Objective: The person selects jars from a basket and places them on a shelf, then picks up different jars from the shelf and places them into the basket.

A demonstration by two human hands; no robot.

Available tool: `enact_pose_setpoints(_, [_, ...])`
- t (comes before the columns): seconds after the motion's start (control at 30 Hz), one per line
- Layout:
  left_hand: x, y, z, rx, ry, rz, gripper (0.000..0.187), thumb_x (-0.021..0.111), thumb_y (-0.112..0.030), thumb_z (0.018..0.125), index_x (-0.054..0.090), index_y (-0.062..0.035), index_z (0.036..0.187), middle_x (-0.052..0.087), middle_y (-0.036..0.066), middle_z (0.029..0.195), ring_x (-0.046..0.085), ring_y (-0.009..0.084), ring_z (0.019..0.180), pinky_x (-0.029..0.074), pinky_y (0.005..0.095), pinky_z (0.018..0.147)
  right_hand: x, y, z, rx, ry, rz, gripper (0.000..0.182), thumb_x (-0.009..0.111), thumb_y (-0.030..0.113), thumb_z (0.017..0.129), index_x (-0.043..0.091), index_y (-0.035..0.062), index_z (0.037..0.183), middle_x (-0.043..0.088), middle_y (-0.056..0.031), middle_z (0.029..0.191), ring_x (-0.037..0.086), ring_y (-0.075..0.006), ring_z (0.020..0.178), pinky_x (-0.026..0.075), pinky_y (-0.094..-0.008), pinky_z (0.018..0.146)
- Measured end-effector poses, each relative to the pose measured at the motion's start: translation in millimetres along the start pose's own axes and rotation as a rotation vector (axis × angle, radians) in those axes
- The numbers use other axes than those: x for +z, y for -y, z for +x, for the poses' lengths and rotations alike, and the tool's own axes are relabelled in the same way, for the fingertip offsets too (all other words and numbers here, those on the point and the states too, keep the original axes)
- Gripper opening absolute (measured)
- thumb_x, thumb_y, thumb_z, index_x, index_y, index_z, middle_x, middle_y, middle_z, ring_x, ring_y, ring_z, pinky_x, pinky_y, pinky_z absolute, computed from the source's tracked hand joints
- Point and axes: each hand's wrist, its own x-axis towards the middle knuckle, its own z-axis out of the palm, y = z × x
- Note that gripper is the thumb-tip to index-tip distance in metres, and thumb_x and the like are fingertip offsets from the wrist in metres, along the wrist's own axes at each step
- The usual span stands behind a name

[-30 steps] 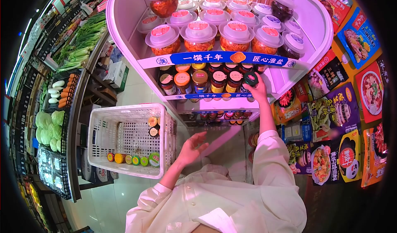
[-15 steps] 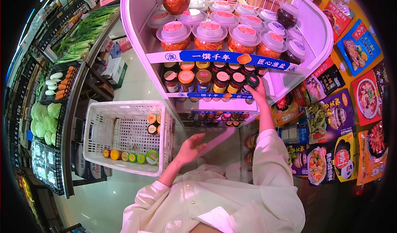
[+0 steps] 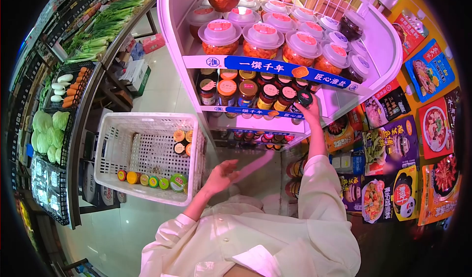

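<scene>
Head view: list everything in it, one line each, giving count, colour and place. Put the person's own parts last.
Display stand: one, white, centre, with tiered shelves.
Tubs: about a dozen or more, clear with pale lids and red or orange contents, top shelf.
Jars: roughly ten, orange, red and dark lids, middle shelf.
Dark-lidded jar: one, right end of the middle shelf, under the right hand.
Lower-shelf jars: several, too small to count.
Crate: one, white plastic, left of the stand.
Crate jars: about nine, yellow, orange and green lids, inside the crate.
Vegetables: green, white and orange, on racks at far left.
Food packets: many, mixed colours, hanging at right.
Left hand: open, empty, beside the crate.
Right hand: on the dark-lidded jar.
Sleeves: cream.
</scene>
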Motion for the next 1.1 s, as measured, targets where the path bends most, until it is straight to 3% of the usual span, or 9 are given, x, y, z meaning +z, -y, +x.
enact_pose_setpoints(0.37, [-15, 10, 7, 0.003, 0.006, 0.065, 0.051, 0.067, -0.015, 0.085, 0.05, -0.0028, 0.131, 0.061, 0.018, 0.12, 0.062, 0.0244, 0.105, 0.049, 0.0349, 0.089, -7, -22, 5, -0.213, 0.059, -0.052, 0.07, 0.081, 0.005, 0.07, 0.043, 0.0031, 0.128, 0.057, -0.0087, 0.117, 0.057, -0.0184, 0.104, 0.045, -0.0322, 0.092])
enact_pose_setpoints(0.4, [-19, 13, 6, -0.005, -0.009, 0.081, 0.051, 0.067, -0.016, 0.085, 0.049, -0.0029, 0.132, 0.061, 0.018, 0.12, 0.061, 0.0248, 0.106, 0.049, 0.0352, 0.09, -12, -21, 2, -0.041, 0.024, -0.329, 0.06, 0.081, 0.006, 0.07, 0.05, 0.0026, 0.122, 0.058, -0.0102, 0.114, 0.057, -0.019, 0.103, 0.045, -0.0323, 0.091])
enact_pose_setpoints(0.43, [-24, 15, 2, -0.021, -0.031, 0.069, 0.051, 0.067, -0.016, 0.085, 0.049, -0.0033, 0.132, 0.061, 0.017, 0.119, 0.061, 0.0237, 0.105, 0.049, 0.0345, 0.091, -5, -18, -11, -0.125, -0.044, -0.005, 0.051, 0.08, 0.008, 0.073, 0.055, 0.0014, 0.116, 0.059, -0.0107, 0.11, 0.057, -0.0203, 0.099, 0.045, -0.0351, 0.09])
enact_pose_setpoints(0.47, [-29, 14, 3, -0.033, -0.051, 0.058, 0.051, 0.067, -0.016, 0.085, 0.049, -0.0038, 0.132, 0.061, 0.016, 0.118, 0.061, 0.0226, 0.105, 0.049, 0.0338, 0.091, -12, -22, -14, -0.265, -0.052, -0.359, 0.054, 0.076, 0.006, 0.076, 0.051, -0.0005, 0.122, 0.057, -0.0109, 0.111, 0.056, -0.0213, 0.097, 0.046, -0.039, 0.089])
enact_pose_setpoints(0.53, [-48, 18, -4, -0.056, -0.1, 0.022, 0.051, 0.067, -0.016, 0.086, 0.049, -0.0041, 0.133, 0.061, 0.015, 0.117, 0.061, 0.0212, 0.104, 0.049, 0.0331, 0.091, 32, -4, -73, -0.157, -0.338, -0.137, 0.066, 0.073, 0.001, 0.076, 0.042, -0.0012, 0.135, 0.053, -0.0122, 0.117, 0.055, -0.0232, 0.103, 0.046, -0.0407, 0.091])
enact_pose_setpoints(0.57, [-56, 19, -6, -0.068, -0.128, -0.001, 0.051, 0.067, -0.016, 0.086, 0.049, -0.004, 0.133, 0.061, 0.015, 0.116, 0.061, 0.021, 0.104, 0.049, 0.0331, 0.09, 56, -4, -99, -0.296, -0.271, -0.212, 0.067, 0.073, 0.001, 0.076, 0.043, 0.0, 0.135, 0.055, -0.0104, 0.115, 0.055, -0.0223, 0.102, 0.046, -0.0379, 0.091])
enact_pose_setpoints(0.67, [-84, 36, -11, -0.094, -0.227, -0.034, 0.049, 0.066, -0.015, 0.086, 0.051, -0.0039, 0.131, 0.063, 0.013, 0.11, 0.063, 0.0186, 0.096, 0.051, 0.0312, 0.084, 151, 48, -205, -0.025, 0.169, 0.029, 0.039, 0.067, -0.002, 0.081, 0.055, 0.001, 0.117, 0.06, -0.0047, 0.106, 0.058, -0.0137, 0.098, 0.047, -0.0276, 0.09])
enact_pose_setpoints(0.8, [-132, 66, -13, -0.128, -0.389, 0.017, 0.044, 0.067, -0.016, 0.084, 0.058, -0.0043, 0.125, 0.067, 0.011, 0.103, 0.066, 0.0183, 0.086, 0.052, 0.0306, 0.077, 243, 77, -285, -0.017, 0.565, 0.094, 0.036, 0.065, -0.001, 0.081, 0.061, 0.0026, 0.116, 0.063, -0.0095, 0.112, 0.06, -0.0175, 0.101, 0.048, -0.0309, 0.087])
enact_pose_setpoints(1.1, [-224, 148, 15, -0.303, -0.523, 0.474, 0.048, 0.07, -0.021, 0.074, 0.06, -0.0134, 0.121, 0.064, 0.014, 0.103, 0.064, 0.0292, 0.093, 0.052, 0.0383, 0.081, 328, 83, -315, -0.349, 0.866, -0.12, 0.031, 0.067, 0.004, 0.077, 0.065, 0.0081, 0.107, 0.063, -0.0117, 0.096, 0.059, -0.0305, 0.092, 0.048, -0.0392, 0.084])
